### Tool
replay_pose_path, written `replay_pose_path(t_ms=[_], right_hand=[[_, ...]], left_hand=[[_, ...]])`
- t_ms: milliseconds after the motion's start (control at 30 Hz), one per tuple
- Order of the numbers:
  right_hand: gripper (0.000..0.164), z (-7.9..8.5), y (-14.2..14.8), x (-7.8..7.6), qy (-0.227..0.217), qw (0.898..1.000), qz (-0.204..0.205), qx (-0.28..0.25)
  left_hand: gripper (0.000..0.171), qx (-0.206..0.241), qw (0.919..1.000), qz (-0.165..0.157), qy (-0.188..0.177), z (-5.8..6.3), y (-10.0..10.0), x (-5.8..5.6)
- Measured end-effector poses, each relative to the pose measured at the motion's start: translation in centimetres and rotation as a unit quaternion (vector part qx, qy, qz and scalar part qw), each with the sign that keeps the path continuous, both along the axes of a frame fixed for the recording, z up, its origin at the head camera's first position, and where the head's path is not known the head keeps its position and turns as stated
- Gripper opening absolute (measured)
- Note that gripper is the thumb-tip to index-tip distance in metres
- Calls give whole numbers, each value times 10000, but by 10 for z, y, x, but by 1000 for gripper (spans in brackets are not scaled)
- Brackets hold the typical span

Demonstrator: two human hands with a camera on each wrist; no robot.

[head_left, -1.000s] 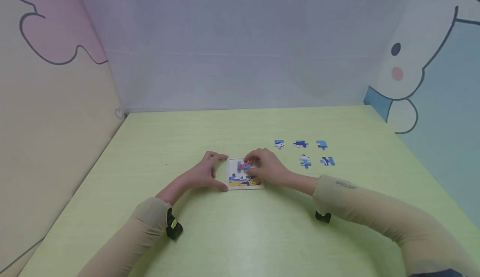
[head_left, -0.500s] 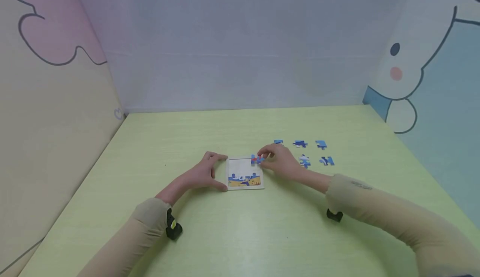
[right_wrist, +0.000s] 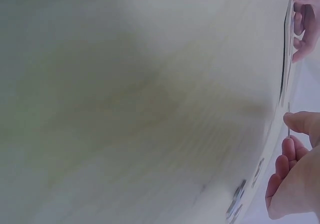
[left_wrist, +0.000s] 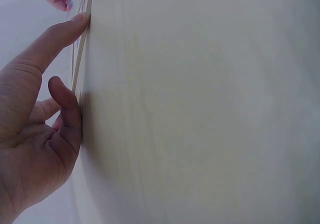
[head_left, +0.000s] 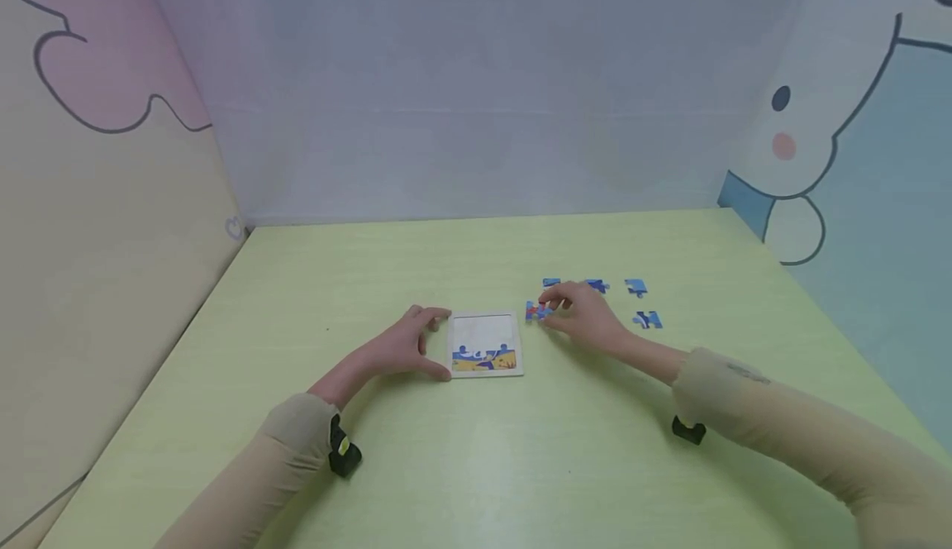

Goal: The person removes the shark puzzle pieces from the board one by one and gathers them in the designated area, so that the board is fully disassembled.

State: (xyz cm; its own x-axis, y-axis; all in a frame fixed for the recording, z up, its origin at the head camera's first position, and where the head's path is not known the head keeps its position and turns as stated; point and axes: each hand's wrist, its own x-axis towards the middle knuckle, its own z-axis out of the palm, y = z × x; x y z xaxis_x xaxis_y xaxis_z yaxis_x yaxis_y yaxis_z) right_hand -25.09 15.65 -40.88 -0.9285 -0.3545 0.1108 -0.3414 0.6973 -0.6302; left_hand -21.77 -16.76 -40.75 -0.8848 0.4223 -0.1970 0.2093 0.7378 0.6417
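Observation:
In the head view my left hand [head_left: 402, 344] braces a small square puzzle tray [head_left: 483, 323] at its left corners, thumb at the near one and forefinger at the far one. The left wrist view has my thumb against the tray's edge. Blue-and-sand-coloured pieces [head_left: 485, 360] fill the tray's near strip; its far part shows bare white. Just right of the tray, my right hand [head_left: 583, 317] pinches a red-and-blue puzzle piece [head_left: 532, 312] between thumb and fingers. From the right wrist view the piece [right_wrist: 289, 133] appears edge-on as a thin sliver.
Loose blue puzzle pieces lie behind and right of my right hand: one at the left [head_left: 551, 282], a dark blue one [head_left: 598, 285], a light blue one [head_left: 635, 287] and one nearer [head_left: 648, 320]. The pale green table [head_left: 476, 466] meets a white cloth backdrop [head_left: 476, 119].
My right hand has moved rightward from over the tray, carrying the red-and-blue puzzle piece off it. It now covers a loose piece seen before. My left hand stays at the tray.

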Motion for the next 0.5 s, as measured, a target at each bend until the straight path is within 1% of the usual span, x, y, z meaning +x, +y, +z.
replay_pose_path(t_ms=[200,367,500], right_hand=[[29,-3,12,-1,30,9999,5,97],[28,-5,21,-1,75,9991,-32,413],[26,-3,29,-2,132,9979,95,631]], left_hand=[[99,39,10000,-50,52,-1,0,-1],[99,54,10000,-57,46,-1,0,-2],[99,72,9999,-66,51,-2,0,-2]])
